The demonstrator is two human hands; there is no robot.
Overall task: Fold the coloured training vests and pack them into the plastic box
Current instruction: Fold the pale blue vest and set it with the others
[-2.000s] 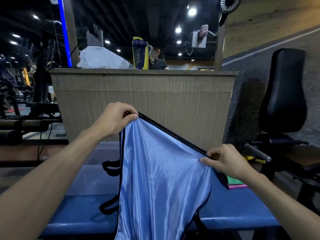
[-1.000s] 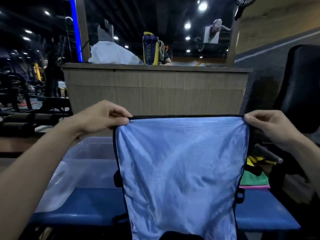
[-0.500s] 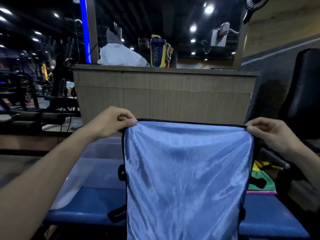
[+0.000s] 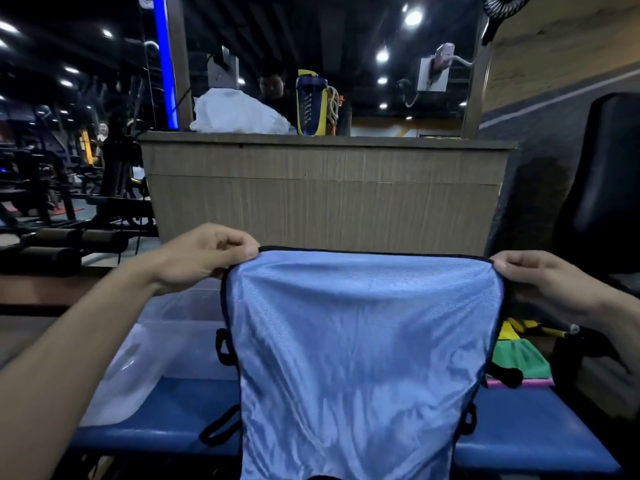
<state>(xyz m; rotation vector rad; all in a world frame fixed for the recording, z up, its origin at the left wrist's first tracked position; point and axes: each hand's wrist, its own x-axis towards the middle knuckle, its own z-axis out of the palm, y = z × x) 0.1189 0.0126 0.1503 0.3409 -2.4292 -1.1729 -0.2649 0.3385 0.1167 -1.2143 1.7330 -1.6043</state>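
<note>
- The plastic box (image 4: 149, 344), clear-walled, is set on the blue table (image 4: 533, 427) to the left of the blue vest (image 4: 360, 358), partly hidden behind it; by its position it appears kept within reach so that folded vests can be dropped in.
- The left hand (image 4: 204, 254) is closed on the vest's upper left corner, the black-trimmed hem pinched between thumb and fingers.
- The vest is held up spread flat above the table, its hem pulled taut and level between the two corners; this is judged to be done so that the cloth hangs square before a first fold.
- The right hand (image 4: 540, 282) is closed likewise on the vest's upper right corner.
- A small stack of other vests (image 4: 519, 358), green and pink with some yellow, is seen to the right of the blue vest, seemingly waiting to be folded.
</note>
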